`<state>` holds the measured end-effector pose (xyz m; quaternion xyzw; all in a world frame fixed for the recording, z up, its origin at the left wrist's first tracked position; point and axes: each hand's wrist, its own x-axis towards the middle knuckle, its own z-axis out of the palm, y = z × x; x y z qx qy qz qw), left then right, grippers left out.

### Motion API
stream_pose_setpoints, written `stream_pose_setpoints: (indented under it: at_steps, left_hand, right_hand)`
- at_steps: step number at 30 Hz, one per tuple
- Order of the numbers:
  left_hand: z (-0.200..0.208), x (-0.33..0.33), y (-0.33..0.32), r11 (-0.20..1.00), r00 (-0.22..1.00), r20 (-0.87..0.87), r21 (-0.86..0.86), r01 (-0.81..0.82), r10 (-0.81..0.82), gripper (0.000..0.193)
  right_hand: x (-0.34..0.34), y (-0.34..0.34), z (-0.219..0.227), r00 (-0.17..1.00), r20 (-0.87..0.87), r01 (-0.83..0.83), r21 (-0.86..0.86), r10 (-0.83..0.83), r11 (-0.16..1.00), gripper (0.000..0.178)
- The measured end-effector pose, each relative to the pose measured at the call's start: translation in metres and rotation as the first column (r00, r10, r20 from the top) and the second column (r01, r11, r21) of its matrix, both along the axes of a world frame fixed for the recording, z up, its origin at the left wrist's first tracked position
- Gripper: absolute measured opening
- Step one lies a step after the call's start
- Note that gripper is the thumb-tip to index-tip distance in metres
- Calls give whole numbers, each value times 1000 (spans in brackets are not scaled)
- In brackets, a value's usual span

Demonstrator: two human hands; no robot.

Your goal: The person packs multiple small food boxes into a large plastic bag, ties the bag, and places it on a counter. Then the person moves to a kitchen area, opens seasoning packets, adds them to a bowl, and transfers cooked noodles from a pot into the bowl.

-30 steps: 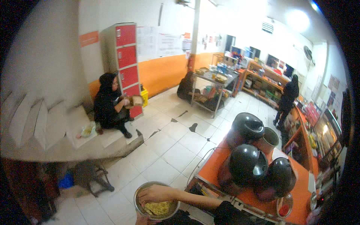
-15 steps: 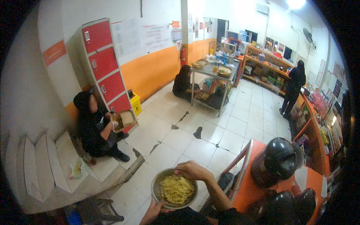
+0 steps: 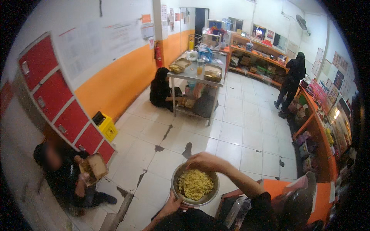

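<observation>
A round metal bowl [image 3: 177, 178] is held low in front of me, with yellow curly noodles [image 3: 196, 185] piled inside it. My left hand [image 3: 173, 205] grips the bowl from its near left side, thumb against the rim and fingers underneath. Over the far rim reaches my right hand [image 3: 205, 161], its fingers bent down and closed toward the inside of the bowl. Whatever those fingertips hold, if anything, is hidden by the hand.
At lower right stands an orange table [image 3: 266, 184] with dark rounded objects. A person with an open food box [image 3: 93, 169] sits at left by red lockers [image 3: 58, 92]. Another sits beside the metal table [image 3: 194, 76]; a third stands by the right counter.
My view has swung right, so the lockers and seated people shift left. The right hand has moved from the bowl's upper right rim to its far left rim; the left keeps its hold.
</observation>
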<state>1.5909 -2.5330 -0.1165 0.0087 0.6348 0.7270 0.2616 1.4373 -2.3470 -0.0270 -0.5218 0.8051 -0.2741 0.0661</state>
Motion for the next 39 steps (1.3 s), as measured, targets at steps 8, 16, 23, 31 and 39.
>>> stream_pose_setpoints:
  at_steps: [8, 16, 23, 31, 39]
  left_hand:
    - [-3, -204, 94, 919, 903, 198, 190, 346, -381, 71]
    - [-42, -375, 254, 755, 738, 175, 247, 608, -652, 75]
    - [-32, -510, 380, 680, 642, 229, 200, 705, -732, 59]
    - [1, -646, 537, 656, 625, 201, 227, 720, -754, 66]
    - [9, -777, 712, 546, 523, 157, 225, 807, -838, 66]
  right_hand:
    - [-81, 202, -42, 415, 391, 904, -73, -821, 422, 32]
    - [-87, 300, -144, -237, 841, 850, -63, -486, -523, 41]
    - [-198, 389, -105, -285, 912, 571, -85, -295, -816, 26]
    - [-367, 545, -58, -213, 823, 646, -285, -526, -708, 36]
    - [-504, 704, -4, -236, 183, 870, -397, -954, -291, 19]
